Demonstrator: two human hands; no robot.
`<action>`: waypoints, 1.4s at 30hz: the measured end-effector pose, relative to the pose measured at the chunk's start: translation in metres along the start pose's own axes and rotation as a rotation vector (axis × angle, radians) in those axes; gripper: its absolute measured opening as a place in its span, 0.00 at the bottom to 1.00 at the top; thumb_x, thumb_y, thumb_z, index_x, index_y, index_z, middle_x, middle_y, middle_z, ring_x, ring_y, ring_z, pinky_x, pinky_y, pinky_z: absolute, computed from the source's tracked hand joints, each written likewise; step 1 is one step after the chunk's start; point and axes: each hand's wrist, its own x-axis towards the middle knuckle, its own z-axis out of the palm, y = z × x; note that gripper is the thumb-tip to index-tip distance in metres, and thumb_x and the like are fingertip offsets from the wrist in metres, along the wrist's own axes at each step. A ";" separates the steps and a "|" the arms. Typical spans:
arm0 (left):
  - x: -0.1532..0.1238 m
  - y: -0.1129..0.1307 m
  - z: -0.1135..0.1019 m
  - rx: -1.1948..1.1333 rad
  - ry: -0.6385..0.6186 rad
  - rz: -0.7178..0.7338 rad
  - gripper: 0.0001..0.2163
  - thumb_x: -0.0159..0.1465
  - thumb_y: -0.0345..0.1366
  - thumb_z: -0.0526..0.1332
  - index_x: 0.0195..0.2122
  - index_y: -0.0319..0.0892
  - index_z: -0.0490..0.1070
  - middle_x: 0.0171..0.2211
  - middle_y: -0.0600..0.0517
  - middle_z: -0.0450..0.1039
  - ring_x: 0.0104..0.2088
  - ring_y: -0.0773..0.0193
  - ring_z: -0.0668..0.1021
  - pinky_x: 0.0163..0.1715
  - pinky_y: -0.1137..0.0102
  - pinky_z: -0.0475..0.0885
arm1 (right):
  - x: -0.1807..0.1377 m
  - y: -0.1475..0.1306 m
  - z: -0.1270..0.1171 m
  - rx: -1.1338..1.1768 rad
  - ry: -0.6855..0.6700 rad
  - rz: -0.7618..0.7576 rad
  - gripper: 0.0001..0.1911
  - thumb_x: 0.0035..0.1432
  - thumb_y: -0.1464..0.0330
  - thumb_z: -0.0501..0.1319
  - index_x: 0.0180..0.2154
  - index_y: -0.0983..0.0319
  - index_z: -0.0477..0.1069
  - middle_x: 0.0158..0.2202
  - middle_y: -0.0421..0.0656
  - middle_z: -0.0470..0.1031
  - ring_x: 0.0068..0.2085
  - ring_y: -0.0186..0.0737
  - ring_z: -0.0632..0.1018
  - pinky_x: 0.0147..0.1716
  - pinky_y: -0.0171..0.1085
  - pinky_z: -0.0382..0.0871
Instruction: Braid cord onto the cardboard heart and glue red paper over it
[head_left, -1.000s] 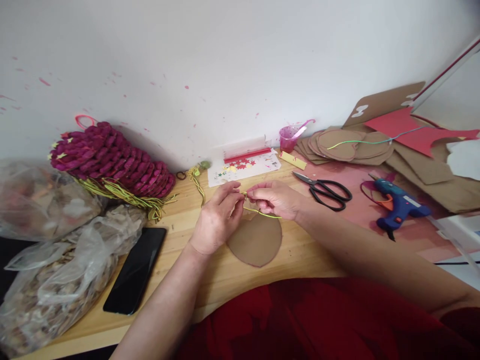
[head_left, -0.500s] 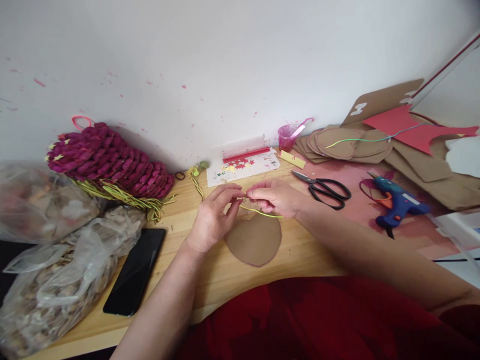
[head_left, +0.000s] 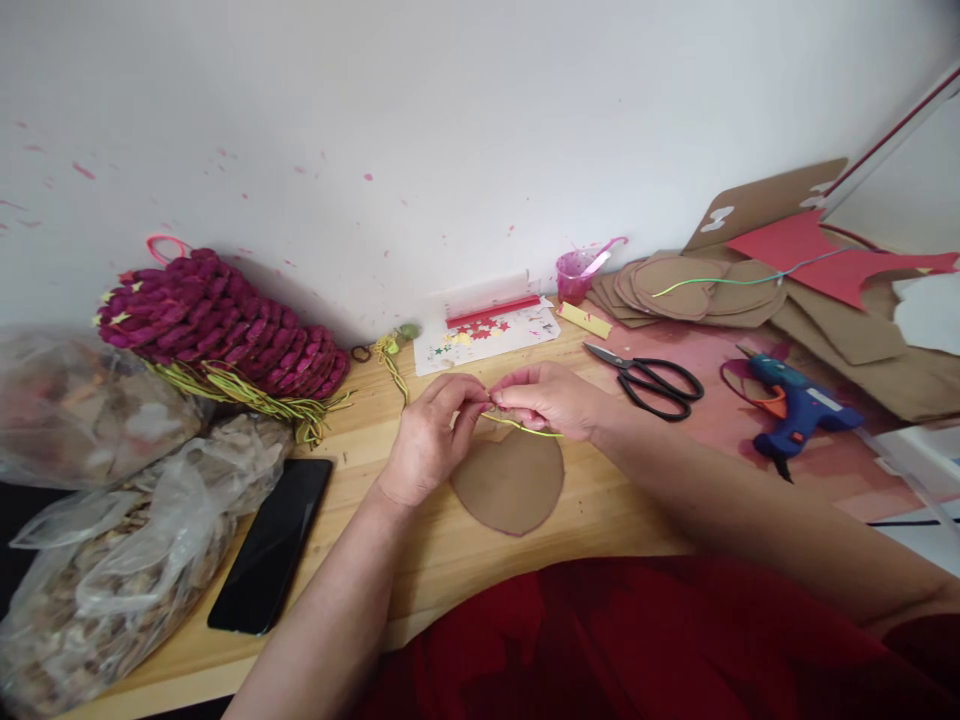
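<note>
My left hand [head_left: 431, 435] and my right hand [head_left: 551, 400] meet fingertip to fingertip above the middle of the table. Both are closed in a pinch on a thin yellow-green string [head_left: 525, 428], whose loose end trails to the right below my right hand. The fingers partly hide the stretch of string between them. Just beneath lies a heart-shaped piece of brown cardboard [head_left: 511, 485], flat on the wood, its top edge partly covered by my hands. Black-handled scissors [head_left: 645, 380] rest to the right of my right hand.
A blue glue gun [head_left: 806, 405] lies at right, near stacked cardboard hearts [head_left: 675, 285] and red paper [head_left: 817, 255]. A pink cup [head_left: 576, 275] stands by the wall. At left are purple hearts [head_left: 232, 325], plastic bags [head_left: 135, 560] and a black phone [head_left: 270, 545].
My fingertips have shifted slightly around the string, drawing closer together. The string stays pinched between them, and the cardboard heart stays in place.
</note>
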 end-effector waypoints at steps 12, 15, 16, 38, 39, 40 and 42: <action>-0.001 0.007 0.001 -0.185 -0.149 -0.382 0.05 0.68 0.36 0.59 0.36 0.43 0.70 0.29 0.54 0.76 0.29 0.66 0.77 0.32 0.73 0.70 | -0.007 -0.003 0.007 -0.758 0.228 -0.306 0.05 0.55 0.71 0.62 0.31 0.64 0.77 0.29 0.42 0.80 0.29 0.34 0.75 0.28 0.33 0.62; -0.001 0.005 0.003 -0.338 -0.152 -0.486 0.07 0.66 0.40 0.60 0.35 0.42 0.70 0.27 0.54 0.74 0.27 0.66 0.76 0.29 0.73 0.70 | -0.006 -0.003 0.005 -0.769 0.204 -0.305 0.05 0.55 0.71 0.62 0.31 0.64 0.77 0.28 0.41 0.79 0.28 0.33 0.73 0.28 0.32 0.61; -0.001 0.005 0.004 -0.373 -0.149 -0.506 0.08 0.66 0.40 0.61 0.34 0.42 0.70 0.26 0.54 0.74 0.27 0.66 0.76 0.28 0.73 0.70 | -0.006 -0.003 0.004 -0.770 0.196 -0.300 0.05 0.55 0.71 0.62 0.31 0.64 0.77 0.28 0.41 0.79 0.28 0.33 0.73 0.28 0.32 0.61; 0.002 -0.004 0.008 -0.719 -0.105 -0.517 0.12 0.54 0.35 0.72 0.38 0.40 0.74 0.33 0.50 0.78 0.34 0.65 0.79 0.37 0.69 0.76 | -0.006 -0.009 -0.004 -0.510 0.118 -0.099 0.08 0.53 0.66 0.65 0.30 0.65 0.78 0.21 0.37 0.70 0.23 0.29 0.65 0.23 0.31 0.56; 0.002 -0.004 0.007 -0.715 -0.108 -0.518 0.12 0.54 0.35 0.73 0.38 0.40 0.74 0.33 0.50 0.78 0.33 0.65 0.79 0.37 0.69 0.76 | -0.006 -0.010 -0.004 -0.510 0.115 -0.098 0.08 0.52 0.65 0.65 0.30 0.65 0.78 0.21 0.37 0.70 0.23 0.30 0.65 0.23 0.31 0.56; 0.002 -0.004 0.007 -0.705 -0.109 -0.516 0.12 0.55 0.35 0.73 0.38 0.40 0.75 0.33 0.50 0.78 0.33 0.65 0.79 0.36 0.69 0.76 | -0.006 -0.010 -0.003 -0.517 0.114 -0.099 0.09 0.52 0.65 0.66 0.30 0.65 0.78 0.22 0.37 0.70 0.23 0.30 0.66 0.23 0.31 0.56; 0.001 -0.003 0.007 -0.676 -0.110 -0.507 0.11 0.55 0.36 0.72 0.37 0.40 0.75 0.32 0.50 0.78 0.32 0.65 0.79 0.36 0.70 0.75 | -0.005 -0.010 -0.003 -0.544 0.120 -0.104 0.09 0.51 0.65 0.66 0.31 0.65 0.78 0.23 0.38 0.72 0.25 0.31 0.67 0.24 0.32 0.57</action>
